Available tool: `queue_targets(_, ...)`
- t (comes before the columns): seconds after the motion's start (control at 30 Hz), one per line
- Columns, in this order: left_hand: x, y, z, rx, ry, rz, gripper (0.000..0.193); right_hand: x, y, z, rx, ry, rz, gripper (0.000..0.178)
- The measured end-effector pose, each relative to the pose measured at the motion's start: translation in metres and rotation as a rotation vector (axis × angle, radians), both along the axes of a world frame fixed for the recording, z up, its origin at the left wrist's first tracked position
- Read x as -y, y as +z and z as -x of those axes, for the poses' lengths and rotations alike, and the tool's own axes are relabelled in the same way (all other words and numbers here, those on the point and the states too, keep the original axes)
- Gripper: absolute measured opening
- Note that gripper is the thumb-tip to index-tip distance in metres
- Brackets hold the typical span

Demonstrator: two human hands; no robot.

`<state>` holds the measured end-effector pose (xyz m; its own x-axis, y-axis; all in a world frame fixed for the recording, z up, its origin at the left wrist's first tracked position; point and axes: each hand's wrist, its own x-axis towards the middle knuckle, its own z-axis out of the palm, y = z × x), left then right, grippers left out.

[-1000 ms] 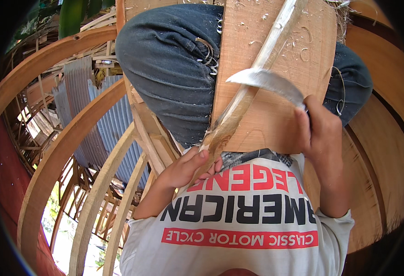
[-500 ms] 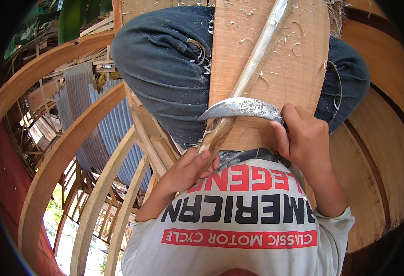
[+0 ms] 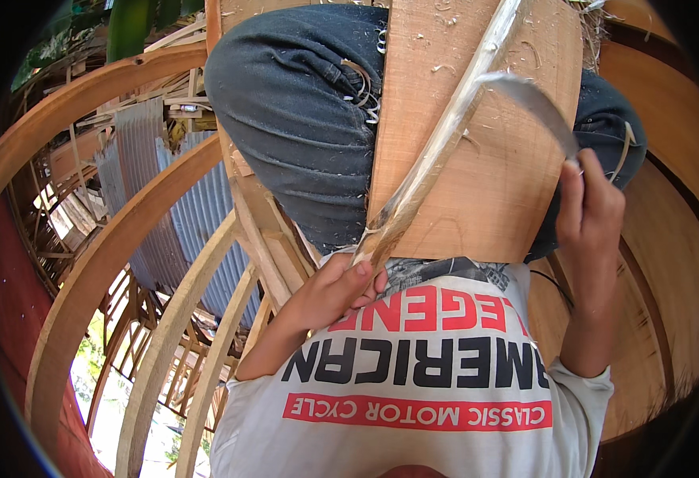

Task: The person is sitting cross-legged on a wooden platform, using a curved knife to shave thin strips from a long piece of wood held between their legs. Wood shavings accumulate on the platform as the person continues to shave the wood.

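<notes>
My left hand (image 3: pixel 343 285) is closed round the near end of a long wooden stick (image 3: pixel 445 142), which is partly stripped to pale wood. The stick slants up and to the right over a wide plank (image 3: pixel 477 207) set between my legs. In my right hand (image 3: pixel 594 199), to the right of the plank, is a curved knife (image 3: pixel 536 107) with a worn metal blade. Its handle is hidden in my fingers. The blade's tip points left and lies at or just over the stick's upper part; whether it touches, I cannot tell.
Curled wood shavings lie on the plank and on my jeans (image 3: pixel 294 119). Curved wooden ribs (image 3: pixel 119 231) rise on the left, with corrugated metal sheets (image 3: pixel 198 215) and scrap wood beyond. Curved wooden boards (image 3: pixel 668 223) form a wall on the right.
My right hand has carried the knife up and to the right, away from the stick's near end, and the blade has turned. My left hand keeps its grip on the stick.
</notes>
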<state>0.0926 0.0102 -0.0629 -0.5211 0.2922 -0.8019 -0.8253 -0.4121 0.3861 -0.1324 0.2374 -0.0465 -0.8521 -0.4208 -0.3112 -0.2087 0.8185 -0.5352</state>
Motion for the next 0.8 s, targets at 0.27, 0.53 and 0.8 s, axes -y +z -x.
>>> queue_targets(0.27, 0.000, 0.004, 0.001, 0.067, 0.047, -0.032, 0.057, 0.019, 0.002, -0.064, 0.191, 0.278, 0.025, 0.023)
queue_targets(0.53, -0.003, 0.011, 0.006, 0.070, 0.026, -0.025, 0.057, -0.018, -0.031, 0.004, -0.120, -0.042, -0.177, 0.023)
queue_targets(0.8, -0.003, 0.011, 0.010, 0.172, 0.146, -0.080, 0.062, 0.003, 0.000, -0.028, 0.102, 0.094, 0.090, 0.023)
